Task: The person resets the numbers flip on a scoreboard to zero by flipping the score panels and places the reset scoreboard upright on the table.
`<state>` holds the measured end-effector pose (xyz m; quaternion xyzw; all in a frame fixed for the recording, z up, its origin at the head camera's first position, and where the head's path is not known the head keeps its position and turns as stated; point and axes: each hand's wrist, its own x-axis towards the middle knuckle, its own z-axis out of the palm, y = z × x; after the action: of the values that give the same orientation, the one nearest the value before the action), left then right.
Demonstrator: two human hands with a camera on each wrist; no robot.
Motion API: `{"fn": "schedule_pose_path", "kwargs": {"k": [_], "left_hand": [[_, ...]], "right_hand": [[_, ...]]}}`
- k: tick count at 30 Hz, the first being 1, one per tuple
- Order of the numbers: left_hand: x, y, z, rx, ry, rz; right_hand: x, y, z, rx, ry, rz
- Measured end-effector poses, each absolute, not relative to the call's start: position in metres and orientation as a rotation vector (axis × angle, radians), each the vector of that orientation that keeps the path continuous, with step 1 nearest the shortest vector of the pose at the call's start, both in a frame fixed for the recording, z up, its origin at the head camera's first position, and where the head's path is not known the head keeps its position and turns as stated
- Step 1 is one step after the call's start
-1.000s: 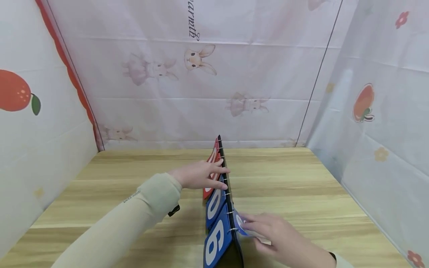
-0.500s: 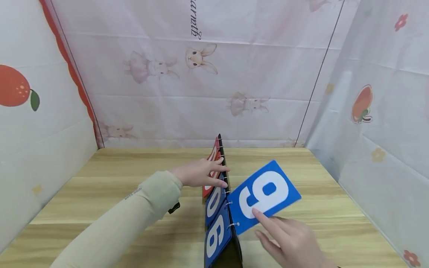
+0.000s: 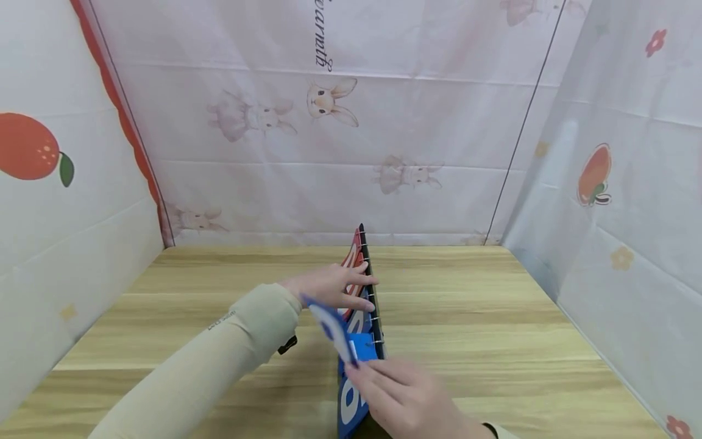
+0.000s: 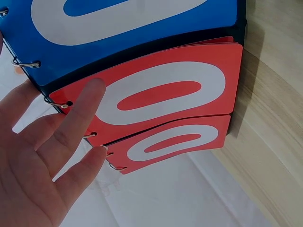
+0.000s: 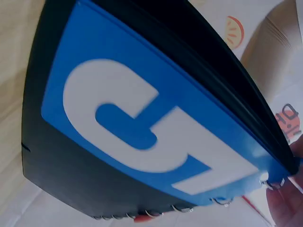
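Note:
A tabletop flip scoreboard (image 3: pixel 376 332) stands on the table as a black tent, with ringed number cards along its top. My right hand (image 3: pixel 408 396) pinches a blue number card (image 3: pixel 331 329), which is raised and tilted over the left side. Across the top edge rests my left hand (image 3: pixel 331 289), fingers spread and fairly straight. In the left wrist view, one fingertip overlaps a red 0 card (image 4: pixel 208 97), beside a blue 0 card (image 4: pixel 215 21). The right wrist view shows a blue 5 card (image 5: pixel 173 75) on the black back panel (image 5: pixel 85 175), with fingers (image 5: pixel 281 205) at its ringed edge.
The wooden table (image 3: pixel 466 292) extends on both sides of the scoreboard. A printed rabbit cloth (image 3: pixel 263 201) hangs behind it, and white fruit-print cloths close off the left and right sides.
The blue 9 card came up on the right side, then my right hand moved left over the top with a card. My left hand stays on the top edge.

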<state>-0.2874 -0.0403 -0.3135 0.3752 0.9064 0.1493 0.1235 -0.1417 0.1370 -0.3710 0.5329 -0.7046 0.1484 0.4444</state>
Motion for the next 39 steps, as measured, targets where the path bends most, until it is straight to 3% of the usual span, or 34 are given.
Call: {"fn": "schedule_pose_path", "kwargs": {"k": [19, 31, 39], "left_hand": [[-0.284, -0.052, -0.314, 1.058, 2.659, 0.401], [-0.285, -0.046, -0.318, 1.084, 2.648, 0.423], [-0.286, -0.042, -0.312, 1.127, 2.644, 0.418]], "right_hand": [[-0.149, 0.138, -0.386, 1.485, -1.827, 0.194], [-0.154, 0.181, -0.386, 1.179, -2.762, 0.939], [-0.159, 0.193, -0.390, 1.208, -2.760, 1.078]]}}
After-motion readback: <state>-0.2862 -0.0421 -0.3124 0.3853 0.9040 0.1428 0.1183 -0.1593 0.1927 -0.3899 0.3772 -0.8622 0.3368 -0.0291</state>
